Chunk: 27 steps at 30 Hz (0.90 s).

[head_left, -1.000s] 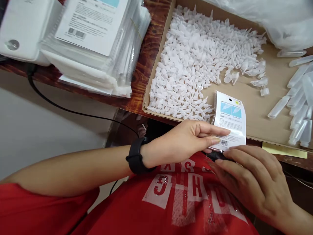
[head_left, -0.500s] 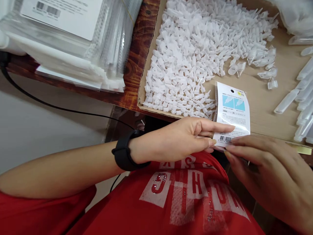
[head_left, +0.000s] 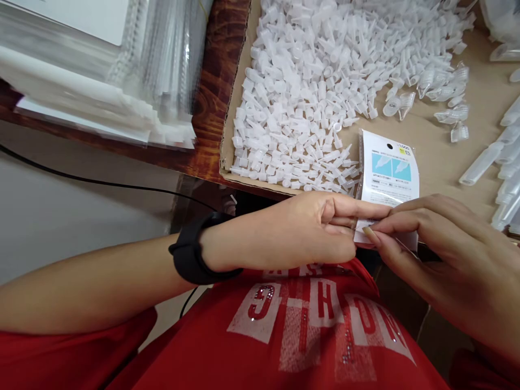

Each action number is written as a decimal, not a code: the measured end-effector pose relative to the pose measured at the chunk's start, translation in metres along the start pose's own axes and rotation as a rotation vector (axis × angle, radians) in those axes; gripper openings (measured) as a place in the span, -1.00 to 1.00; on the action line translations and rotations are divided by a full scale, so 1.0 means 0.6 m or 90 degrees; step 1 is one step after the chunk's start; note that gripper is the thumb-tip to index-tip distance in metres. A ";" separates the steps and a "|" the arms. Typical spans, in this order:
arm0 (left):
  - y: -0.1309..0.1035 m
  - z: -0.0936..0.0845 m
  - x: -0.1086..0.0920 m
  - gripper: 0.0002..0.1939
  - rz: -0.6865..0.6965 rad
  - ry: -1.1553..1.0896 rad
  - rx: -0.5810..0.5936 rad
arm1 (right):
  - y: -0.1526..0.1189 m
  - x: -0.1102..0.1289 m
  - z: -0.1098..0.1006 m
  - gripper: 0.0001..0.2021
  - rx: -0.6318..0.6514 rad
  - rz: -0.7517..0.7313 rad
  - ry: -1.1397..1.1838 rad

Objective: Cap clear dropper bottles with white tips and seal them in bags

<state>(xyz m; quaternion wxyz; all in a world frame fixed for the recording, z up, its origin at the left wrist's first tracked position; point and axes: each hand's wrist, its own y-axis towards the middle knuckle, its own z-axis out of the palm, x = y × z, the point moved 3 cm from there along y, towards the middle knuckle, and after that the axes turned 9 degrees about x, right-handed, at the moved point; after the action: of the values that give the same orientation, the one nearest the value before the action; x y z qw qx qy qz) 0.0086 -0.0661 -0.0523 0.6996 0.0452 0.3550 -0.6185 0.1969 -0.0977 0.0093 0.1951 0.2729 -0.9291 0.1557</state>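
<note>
Status: pinch at lower end, with counts

Step judged in hand: working the lower end of one flat white printed card packet in clear plastic film (head_left: 392,187), tilted between both hands over the near edge of a shallow brown cardboard tray (head_left: 439,168). Left hand (head_left: 311,230): index finger laid across the packet's front, other fingers passing behind its left edge, so it appeared clasped between them. Right hand (head_left: 447,254): thumb and index fingertips pinching the packet's lower end; whether film alone was caught could not be told. Next move, in my judgement, called for a steady left hold and an even pinch.

Counts: packet, one; tray, one; translucent white plastic cone nozzles (head_left: 309,97), heaped, too many to count; translucent cylindrical plastic tubes (head_left: 481,163), at least five, overlapping; stack of clear plastic sleeves with white cards (head_left: 162,70), one, contents uncountable.
</note>
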 end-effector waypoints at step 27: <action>0.009 0.006 0.007 -0.56 -0.008 -0.028 -0.107 | -0.102 0.034 0.002 -0.68 0.000 -0.206 -0.176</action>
<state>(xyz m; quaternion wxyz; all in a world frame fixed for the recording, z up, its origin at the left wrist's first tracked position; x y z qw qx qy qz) 0.0149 -0.0706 -0.0540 0.7045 -0.0294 0.3903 -0.5920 0.2152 -0.1565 0.0284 0.0882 0.4374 -0.8910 0.0836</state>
